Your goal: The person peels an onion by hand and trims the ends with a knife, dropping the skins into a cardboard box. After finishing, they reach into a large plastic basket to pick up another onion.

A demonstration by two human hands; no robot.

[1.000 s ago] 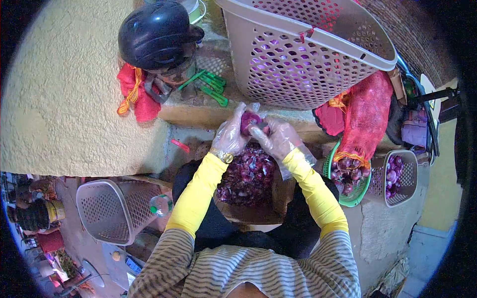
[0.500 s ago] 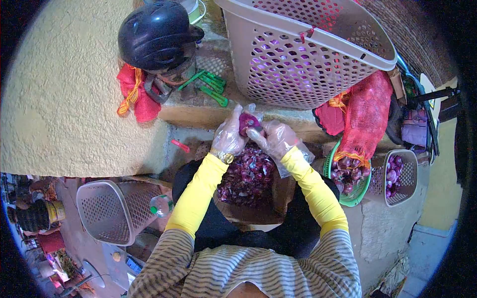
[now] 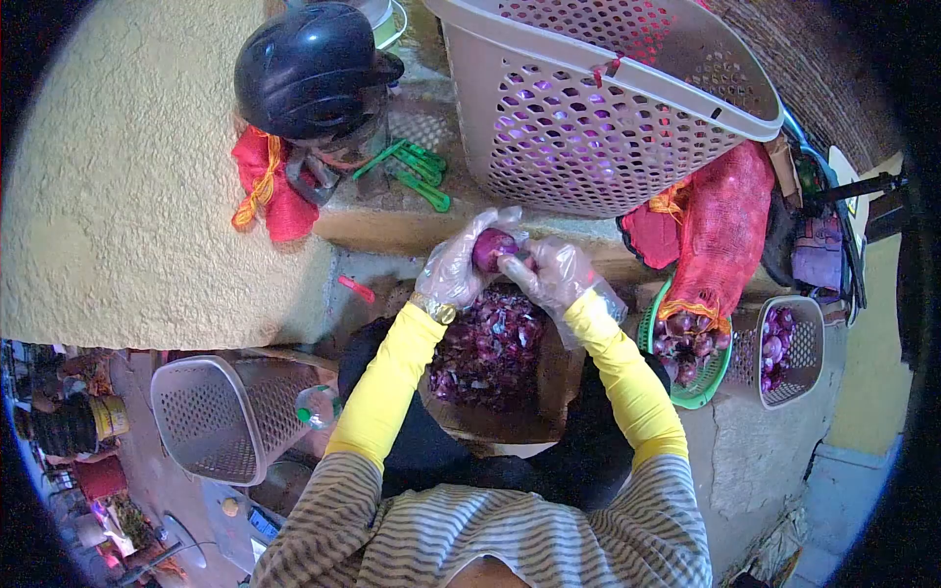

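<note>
A red onion [image 3: 494, 251] sits in my left hand [image 3: 453, 265], whose fingers wrap round its far side and left. My right hand [image 3: 557, 276] is curled close on the other side, thumb against the onion; I cannot tell what is inside its fingers. Clear plastic gloves cover both hands. Below them, between my knees, a brown container [image 3: 561, 392] holds a heap of purple onion skins [image 3: 488, 348].
A large perforated basket [image 3: 475, 127] stands ahead on a ledge, near green-handled tools [image 3: 421, 169]. At right are a red mesh sack [image 3: 725, 216], a green basket [image 3: 702, 394] of onions and a smaller onion basket [image 3: 810, 343]. Another basket [image 3: 201, 431] lies at left.
The onion has turned in my left hand and shows a smoother, shinier side. My right hand has shifted slightly right and down, its thumb still at the onion.
</note>
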